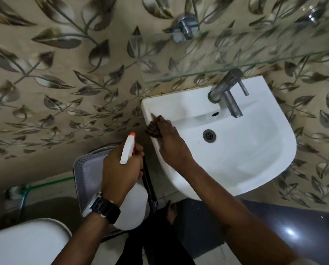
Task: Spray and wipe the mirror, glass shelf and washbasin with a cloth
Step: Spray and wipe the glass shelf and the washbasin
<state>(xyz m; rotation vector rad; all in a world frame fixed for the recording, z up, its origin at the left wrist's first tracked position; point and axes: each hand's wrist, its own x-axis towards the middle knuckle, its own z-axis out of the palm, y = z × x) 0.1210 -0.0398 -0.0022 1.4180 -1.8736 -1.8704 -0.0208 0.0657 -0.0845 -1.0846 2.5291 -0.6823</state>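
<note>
White ceramic washbasin (236, 150), wall-mounted under the glass shelf (236, 60); we press a brown cloth (153, 129) on its left rim, right hand (171, 142) clenched around it; our left hand (121, 169) grips the white spray bottle (130, 192), just beside the basin.

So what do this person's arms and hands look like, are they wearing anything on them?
Both forearms are bare, with no sleeves showing and no gloves. The left hand has a wristwatch just behind it: a dark rectangular face on a wide black strap, with a pale edge on one side. The right hand and its wrist carry nothing; no rings can be made out on either hand.
</note>
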